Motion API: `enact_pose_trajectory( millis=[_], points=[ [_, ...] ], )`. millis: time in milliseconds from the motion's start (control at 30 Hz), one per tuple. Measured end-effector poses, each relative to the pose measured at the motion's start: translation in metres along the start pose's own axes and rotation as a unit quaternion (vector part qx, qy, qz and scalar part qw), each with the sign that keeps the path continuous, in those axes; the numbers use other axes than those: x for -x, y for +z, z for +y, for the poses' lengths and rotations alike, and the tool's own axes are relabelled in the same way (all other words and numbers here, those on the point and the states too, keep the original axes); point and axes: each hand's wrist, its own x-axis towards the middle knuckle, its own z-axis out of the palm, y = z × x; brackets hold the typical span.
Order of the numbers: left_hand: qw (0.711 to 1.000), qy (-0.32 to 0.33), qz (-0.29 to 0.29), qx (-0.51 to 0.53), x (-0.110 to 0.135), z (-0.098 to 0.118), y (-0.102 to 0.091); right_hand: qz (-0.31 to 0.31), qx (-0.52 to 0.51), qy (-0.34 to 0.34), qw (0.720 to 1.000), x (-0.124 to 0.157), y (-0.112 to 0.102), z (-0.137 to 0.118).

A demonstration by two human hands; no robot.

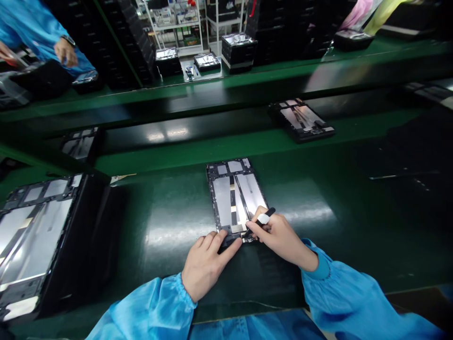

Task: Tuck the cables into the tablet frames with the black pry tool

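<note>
An opened tablet housing (222,198) lies flat on the green bench before me, with silver plates and dark flex cables showing inside. My left hand (207,264) rests on its lower left corner, thumb and fingers spread along the bottom edge. Closed around a slim black hand tool with a white wrapped middle (264,218) is my right hand (279,236). The tool slants down to the lower edge of the tablet, close to my left thumb. Its tip is too small to make out, so I cannot tell its exact kind.
To the left stands a tall stack of black trays (81,236) topped by similar tablet parts. Another tablet housing (304,118) lies farther back on the right. Past the raised green ledge (198,89) are more trays and a co-worker's hand (66,52). Tweezers (122,178) lie near the stack.
</note>
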Motion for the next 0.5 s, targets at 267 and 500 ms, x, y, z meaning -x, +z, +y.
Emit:
enact_pose_trajectory(
  millis=[267,500],
  points=[
    [0.991,0.049,0.054,0.117,0.001,-0.029,-0.007,0.110,-0.191,0.040,0.975,-0.003,0.003,0.014],
    [0.991,0.122,0.061,0.011,-0.041,-0.006,0.004,0.297,-0.210,0.029,0.931,-0.032,-0.011,0.047]
  ],
)
